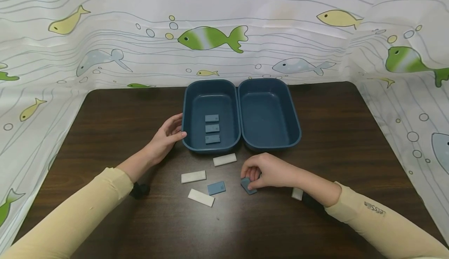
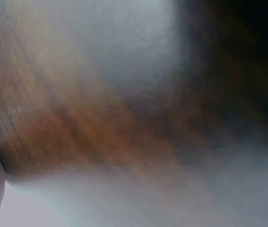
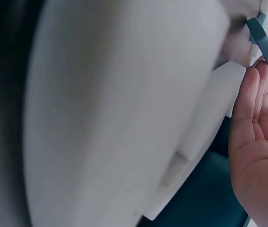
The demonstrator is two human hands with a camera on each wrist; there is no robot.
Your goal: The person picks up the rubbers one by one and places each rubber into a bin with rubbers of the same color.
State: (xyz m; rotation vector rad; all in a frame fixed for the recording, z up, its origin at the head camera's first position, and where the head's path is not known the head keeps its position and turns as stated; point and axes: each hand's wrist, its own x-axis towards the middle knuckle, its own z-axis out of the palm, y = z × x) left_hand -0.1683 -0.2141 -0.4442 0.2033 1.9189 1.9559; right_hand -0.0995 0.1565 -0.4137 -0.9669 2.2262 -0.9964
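Observation:
My right hand [image 1: 270,170] pinches a small blue rectangular block [image 1: 247,186], tilted just over the table; the right wrist view shows this block [image 3: 267,49] at the fingertips of the hand [image 3: 261,137]. At the left bin [image 1: 210,150], my left hand [image 1: 166,137] grips the left side, its thumb over the rim and its fingers along the outer wall. Inside that bin, three blue blocks [image 1: 212,128] lie in a column. Another blue block [image 1: 216,188] lies on the table between the hands. The left wrist view is mostly blurred tabletop.
A second blue bin [image 1: 270,147], with nothing in it, adjoins the first on the right. White blocks lie on the dark table [image 1: 140,228]: one before the left bin [image 1: 225,159], two nearer me [image 1: 193,177] [image 1: 201,198], one beside the right wrist [image 1: 297,194]. A fish-print cloth [image 1: 280,2] stands behind.

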